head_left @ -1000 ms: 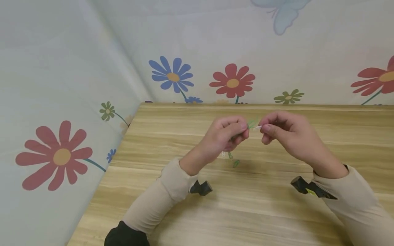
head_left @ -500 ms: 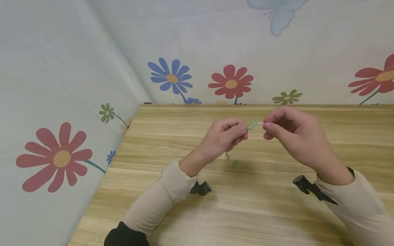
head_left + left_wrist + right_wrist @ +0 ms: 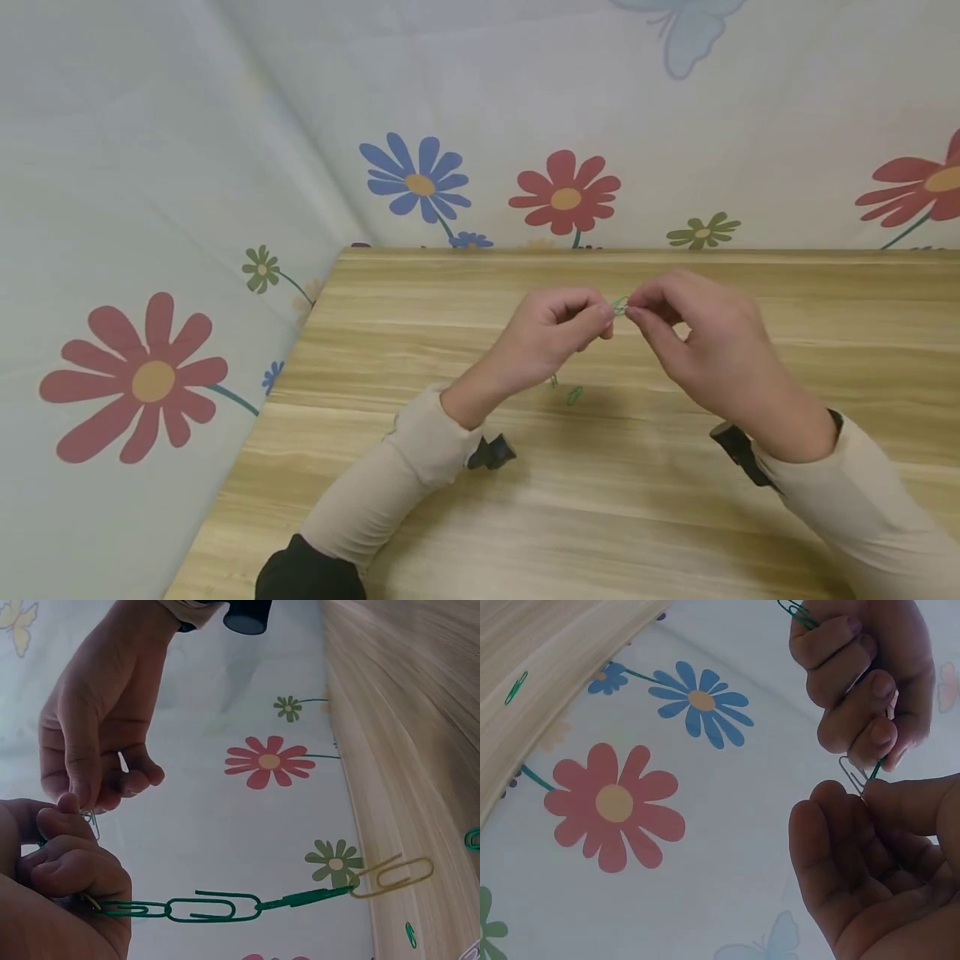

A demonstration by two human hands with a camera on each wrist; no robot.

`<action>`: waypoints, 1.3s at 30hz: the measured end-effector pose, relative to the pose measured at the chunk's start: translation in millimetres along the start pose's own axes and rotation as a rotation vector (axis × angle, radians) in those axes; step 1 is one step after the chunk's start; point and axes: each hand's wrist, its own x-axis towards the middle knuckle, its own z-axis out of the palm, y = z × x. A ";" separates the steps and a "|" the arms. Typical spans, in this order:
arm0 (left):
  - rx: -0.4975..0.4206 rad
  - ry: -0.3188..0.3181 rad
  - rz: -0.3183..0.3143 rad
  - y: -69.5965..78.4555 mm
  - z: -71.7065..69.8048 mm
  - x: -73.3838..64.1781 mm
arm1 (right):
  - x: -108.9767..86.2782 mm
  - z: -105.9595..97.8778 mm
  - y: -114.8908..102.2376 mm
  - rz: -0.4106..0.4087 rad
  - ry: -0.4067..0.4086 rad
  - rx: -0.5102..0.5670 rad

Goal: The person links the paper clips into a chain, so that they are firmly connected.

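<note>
My left hand [image 3: 555, 333] pinches a green paper clip [image 3: 618, 307] between thumb and forefinger, its end sticking out toward the right hand. A chain of paper clips runs from the curled fingers of that hand. In the left wrist view it shows green clips [image 3: 202, 920] and a yellow one [image 3: 405, 882] at its far end. My right hand [image 3: 712, 358] pinches a white paper clip [image 3: 849, 774] with thumb and forefinger, right against the green clip. The fingertips partly cover both clips, so I cannot tell whether they are linked.
A loose green paper clip [image 3: 574, 395] lies on the wooden table [image 3: 600, 517] below the hands. At the edge of the left wrist view a white paper clip [image 3: 471, 951] also lies there. Behind the table hangs a flower-printed cloth [image 3: 465, 100].
The right hand first drew away to the right with the white clip touching the green clip, then came back left. The fingertips of both hands are now closer together.
</note>
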 end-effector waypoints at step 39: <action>-0.317 -0.214 -0.129 5.4 -1.1 -1.3 | 5.2 -17.9 -4.5 -0.021 -0.098 0.121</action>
